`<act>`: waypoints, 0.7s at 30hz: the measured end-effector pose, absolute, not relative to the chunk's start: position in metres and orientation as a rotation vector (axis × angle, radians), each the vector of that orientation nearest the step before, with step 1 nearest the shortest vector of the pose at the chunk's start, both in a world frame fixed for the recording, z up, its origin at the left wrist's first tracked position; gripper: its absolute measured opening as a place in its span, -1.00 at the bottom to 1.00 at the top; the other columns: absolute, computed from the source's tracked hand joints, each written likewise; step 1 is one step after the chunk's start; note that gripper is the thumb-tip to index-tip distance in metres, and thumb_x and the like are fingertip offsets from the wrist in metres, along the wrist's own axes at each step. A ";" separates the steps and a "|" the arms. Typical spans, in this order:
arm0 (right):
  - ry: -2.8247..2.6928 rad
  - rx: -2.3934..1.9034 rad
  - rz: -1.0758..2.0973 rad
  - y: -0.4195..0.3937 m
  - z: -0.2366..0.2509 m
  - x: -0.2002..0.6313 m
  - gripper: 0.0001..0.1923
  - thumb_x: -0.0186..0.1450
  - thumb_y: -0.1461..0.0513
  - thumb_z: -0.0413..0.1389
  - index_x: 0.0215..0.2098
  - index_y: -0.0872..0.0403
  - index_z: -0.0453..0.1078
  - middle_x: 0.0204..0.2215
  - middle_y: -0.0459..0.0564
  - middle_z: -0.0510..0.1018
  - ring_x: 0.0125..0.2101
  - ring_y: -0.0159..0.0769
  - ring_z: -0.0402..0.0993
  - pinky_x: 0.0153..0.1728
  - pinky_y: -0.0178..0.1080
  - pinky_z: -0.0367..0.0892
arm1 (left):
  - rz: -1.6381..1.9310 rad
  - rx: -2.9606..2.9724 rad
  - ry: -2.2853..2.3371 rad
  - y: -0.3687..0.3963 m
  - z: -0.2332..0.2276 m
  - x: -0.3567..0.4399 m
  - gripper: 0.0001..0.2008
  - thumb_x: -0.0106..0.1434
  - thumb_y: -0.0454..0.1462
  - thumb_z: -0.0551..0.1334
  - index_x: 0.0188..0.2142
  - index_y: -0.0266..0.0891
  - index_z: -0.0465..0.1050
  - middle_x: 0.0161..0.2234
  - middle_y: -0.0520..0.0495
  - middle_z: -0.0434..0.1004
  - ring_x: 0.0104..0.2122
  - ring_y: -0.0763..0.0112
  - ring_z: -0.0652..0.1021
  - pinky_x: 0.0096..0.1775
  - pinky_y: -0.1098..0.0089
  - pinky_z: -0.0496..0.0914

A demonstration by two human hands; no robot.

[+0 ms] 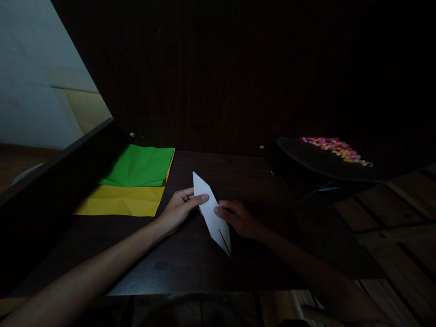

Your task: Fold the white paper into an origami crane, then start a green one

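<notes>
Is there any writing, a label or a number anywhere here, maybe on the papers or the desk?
None can be read. The white folded paper between the left hand and right hand is blank, as are the green sheet and yellow sheet. The dark desk shows no marks.

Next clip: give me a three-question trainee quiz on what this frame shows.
1. True or false: both hands touch the white folded paper.
2. Which sheet lies on top: the green sheet or the yellow sheet?
3. Multiple choice: the colourful pieces sit (A) left of the sheets, (B) on a dark surface at the right, (C) under the white paper.

Key: 1. True: left hand and right hand both pinch it above the table. 2. Green. 3. B.
</notes>
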State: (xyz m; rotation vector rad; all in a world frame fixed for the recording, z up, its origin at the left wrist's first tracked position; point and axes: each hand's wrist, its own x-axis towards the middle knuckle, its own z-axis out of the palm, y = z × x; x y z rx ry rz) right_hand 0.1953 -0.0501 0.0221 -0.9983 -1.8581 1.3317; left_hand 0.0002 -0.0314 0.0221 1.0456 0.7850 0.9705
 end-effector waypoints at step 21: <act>-1.539 -1.007 1.565 -0.047 0.015 0.191 -0.60 0.24 -0.06 0.11 -0.41 0.12 0.39 -0.59 -0.10 0.40 -0.62 -0.43 0.25 -0.65 -0.36 0.07 | 0.751 1.382 0.802 -0.037 0.019 0.000 -0.66 0.24 -0.10 0.24 -0.53 -0.31 0.48 -0.57 0.00 0.46 -0.50 0.42 0.44 -0.34 0.42 0.30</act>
